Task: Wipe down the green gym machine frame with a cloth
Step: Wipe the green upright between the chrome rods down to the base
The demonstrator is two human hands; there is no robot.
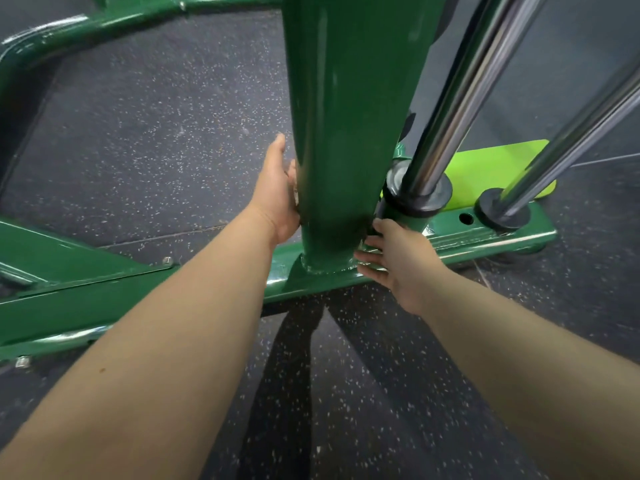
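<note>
Your left hand [277, 188] lies flat against the left side of the green post [332, 133], fingers straight and together, low near the weld. Your right hand [391, 258] reaches to the foot of the post on the other side, fingers spread and pressing down where the post meets the base bar [485, 233].

The cloth is hard to find: something pale shows under the right fingers and at the left palm edge, but I cannot tell if it is cloth or only shine on the paint.

To do this step well, keep the cloth flat under the palm, go around the weld seam slowly, and then follow the base bar toward the chrome rods [460, 98]. Corners hold dust, so press there.

The back of the post is hidden, and its top is cut off.
</note>
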